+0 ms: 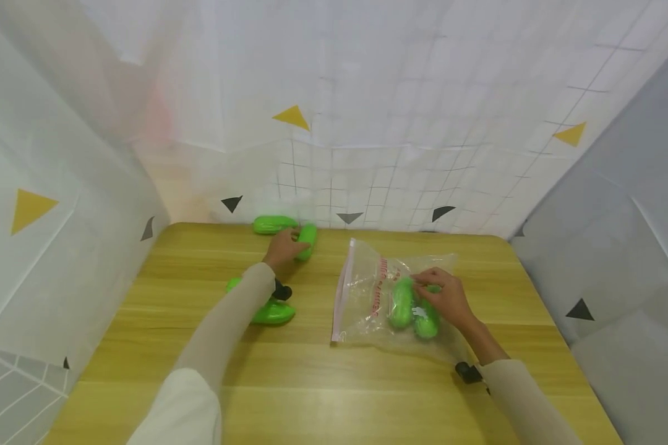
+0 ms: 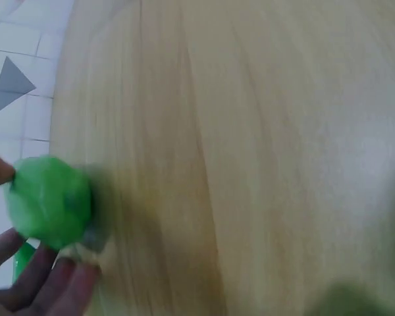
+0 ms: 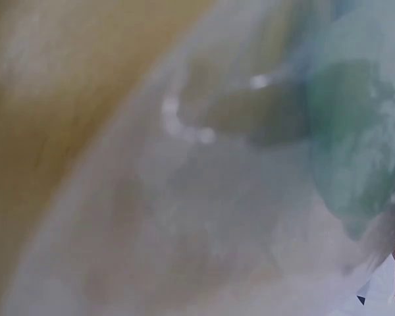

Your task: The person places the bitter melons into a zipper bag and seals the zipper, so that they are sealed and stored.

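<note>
At the table's far side my left hand [image 1: 282,248] grips a smooth green toy cucumber [image 1: 307,242], thumb on one side and fingers on the other. The left wrist view shows this cucumber [image 2: 49,201] end-on and blurred. A clear zip bag [image 1: 362,309] with red print lies right of centre, its zip edge facing left. Inside it are two green toy cucumbers [image 1: 402,303]. My right hand [image 1: 448,296] pinches the bag's film near their upper ends. In the right wrist view the bag's film [image 3: 184,217] blurs most of the scene, with one cucumber [image 3: 352,145] showing through.
Another green cucumber [image 1: 274,224] lies at the table's back edge, just left of the held one. Nearer me, further green cucumbers [image 1: 274,313] lie partly behind the left sleeve [image 1: 228,327]. White sheeting [image 1: 245,167] with triangles borders the wooden table [image 1: 323,389] at back and sides.
</note>
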`<move>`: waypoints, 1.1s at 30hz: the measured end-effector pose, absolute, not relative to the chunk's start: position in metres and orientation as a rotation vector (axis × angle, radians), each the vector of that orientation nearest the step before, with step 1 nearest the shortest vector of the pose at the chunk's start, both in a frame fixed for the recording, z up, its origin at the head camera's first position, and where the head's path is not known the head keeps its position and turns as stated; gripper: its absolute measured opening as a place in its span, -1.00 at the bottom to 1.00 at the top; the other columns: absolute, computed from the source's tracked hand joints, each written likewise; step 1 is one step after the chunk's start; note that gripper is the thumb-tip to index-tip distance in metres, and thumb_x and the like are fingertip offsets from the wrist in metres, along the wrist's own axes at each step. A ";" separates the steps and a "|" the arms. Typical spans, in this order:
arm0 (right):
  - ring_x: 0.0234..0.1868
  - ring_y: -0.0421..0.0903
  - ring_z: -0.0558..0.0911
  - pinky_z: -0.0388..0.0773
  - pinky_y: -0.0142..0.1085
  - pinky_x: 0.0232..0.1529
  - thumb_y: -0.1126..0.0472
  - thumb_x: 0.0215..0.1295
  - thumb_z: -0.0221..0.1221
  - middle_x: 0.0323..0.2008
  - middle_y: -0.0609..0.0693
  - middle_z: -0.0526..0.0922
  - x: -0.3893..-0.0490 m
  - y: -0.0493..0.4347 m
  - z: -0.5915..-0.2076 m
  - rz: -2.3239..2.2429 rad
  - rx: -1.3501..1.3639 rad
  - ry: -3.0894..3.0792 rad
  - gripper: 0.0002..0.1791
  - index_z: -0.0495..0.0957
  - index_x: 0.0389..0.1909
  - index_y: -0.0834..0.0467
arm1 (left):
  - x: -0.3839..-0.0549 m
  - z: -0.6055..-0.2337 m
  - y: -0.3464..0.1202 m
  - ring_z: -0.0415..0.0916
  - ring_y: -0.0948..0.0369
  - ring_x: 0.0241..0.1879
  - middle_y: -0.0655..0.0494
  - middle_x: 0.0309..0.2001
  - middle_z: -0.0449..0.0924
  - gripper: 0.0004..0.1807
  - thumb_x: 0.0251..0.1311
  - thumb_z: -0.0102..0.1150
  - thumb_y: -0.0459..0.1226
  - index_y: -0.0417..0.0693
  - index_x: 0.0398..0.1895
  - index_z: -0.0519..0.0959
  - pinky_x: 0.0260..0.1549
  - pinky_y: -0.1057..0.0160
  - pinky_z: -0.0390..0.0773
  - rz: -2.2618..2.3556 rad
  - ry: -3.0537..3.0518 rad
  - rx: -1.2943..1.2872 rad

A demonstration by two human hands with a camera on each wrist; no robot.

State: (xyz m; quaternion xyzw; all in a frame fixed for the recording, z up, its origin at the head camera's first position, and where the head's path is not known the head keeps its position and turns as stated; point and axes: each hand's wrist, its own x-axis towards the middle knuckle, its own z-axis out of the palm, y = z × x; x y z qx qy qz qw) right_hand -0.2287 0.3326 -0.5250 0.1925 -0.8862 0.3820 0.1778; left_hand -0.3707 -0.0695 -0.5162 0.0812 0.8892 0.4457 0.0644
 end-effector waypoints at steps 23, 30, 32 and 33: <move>-0.26 -0.08 0.63 0.61 -0.23 -0.33 0.41 0.04 0.42 -0.27 -0.03 0.67 -0.228 0.331 -0.525 1.066 0.551 -2.492 -0.74 0.73 -0.19 0.22 | -0.370 -0.512 -0.053 0.43 -0.09 0.16 -0.19 0.17 0.50 -0.39 0.11 0.36 -0.24 -0.30 0.23 0.45 0.13 -0.01 0.45 1.160 2.850 0.420; -0.28 -0.06 0.64 0.60 -0.35 -0.33 0.42 0.04 0.42 -0.28 0.01 0.67 -0.227 0.331 -0.523 1.064 0.573 -2.479 -0.74 0.73 -0.19 0.25 | -0.371 -0.513 -0.055 0.43 -0.08 0.16 -0.14 0.20 0.49 -0.34 0.10 0.34 -0.15 -0.25 0.26 0.44 0.13 -0.03 0.45 1.198 2.783 0.361; -0.29 -0.07 0.64 0.60 -0.34 -0.33 0.42 0.04 0.42 -0.29 0.01 0.67 -0.227 0.331 -0.522 1.059 0.578 -2.477 -0.74 0.73 -0.18 0.25 | -0.372 -0.514 -0.056 0.44 -0.08 0.14 -0.13 0.20 0.49 -0.35 0.10 0.34 -0.15 -0.22 0.26 0.44 0.11 -0.03 0.46 1.228 2.758 0.354; -0.30 -0.08 0.65 0.61 -0.33 -0.32 0.42 0.04 0.42 -0.29 0.01 0.67 -0.227 0.331 -0.522 1.058 0.577 -2.479 -0.74 0.73 -0.18 0.25 | -0.372 -0.515 -0.056 0.45 -0.07 0.12 -0.13 0.19 0.50 -0.36 0.10 0.33 -0.16 -0.21 0.25 0.45 0.08 -0.02 0.48 1.233 2.763 0.358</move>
